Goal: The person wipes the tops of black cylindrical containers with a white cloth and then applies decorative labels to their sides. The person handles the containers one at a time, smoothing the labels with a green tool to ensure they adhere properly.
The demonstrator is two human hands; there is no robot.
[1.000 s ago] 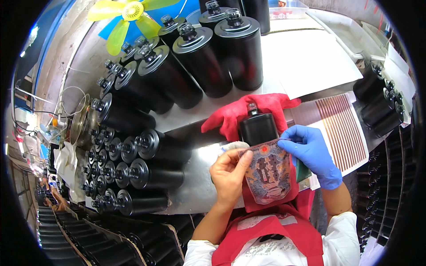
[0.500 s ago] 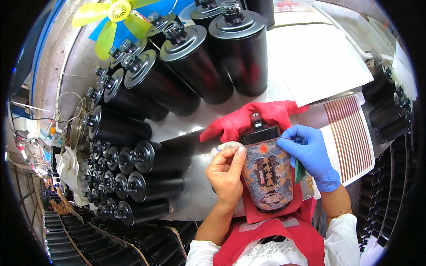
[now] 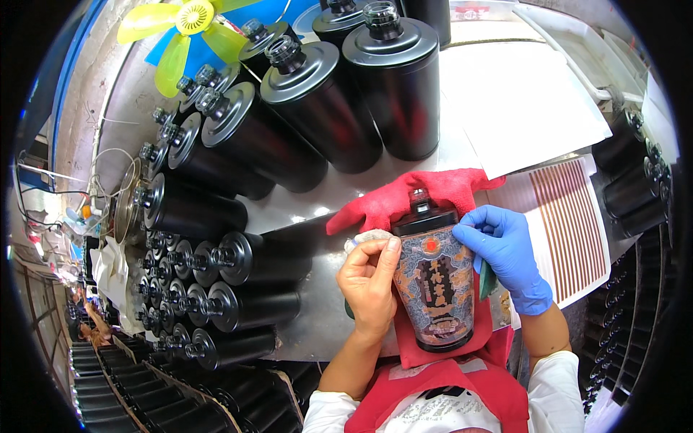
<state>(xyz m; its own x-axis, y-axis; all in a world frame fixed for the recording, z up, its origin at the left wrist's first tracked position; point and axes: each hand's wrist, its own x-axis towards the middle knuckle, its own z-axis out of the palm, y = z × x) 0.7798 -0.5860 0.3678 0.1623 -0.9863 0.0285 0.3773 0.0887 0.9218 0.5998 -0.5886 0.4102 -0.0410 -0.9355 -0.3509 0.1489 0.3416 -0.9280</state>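
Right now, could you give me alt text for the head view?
A bare left hand and blue-gloved right hand pinch the upper corners of a patterned sheet over a black bottle on red cloth. More black bottles crowd beyond and leftward.

My feed is bright over the table (image 3: 310,325), and the sheet (image 3: 530,101) burns out to near-white. I get glints off the metal, pale highlights on the tops of the standing bottles (image 3: 395,94) and dull red reflections on their sides. The racks (image 3: 123,393) at lower left sink into shadow. The label (image 3: 462,252) looks fairly crisp to me; the far left softens, and straight edges bow toward the black rim.
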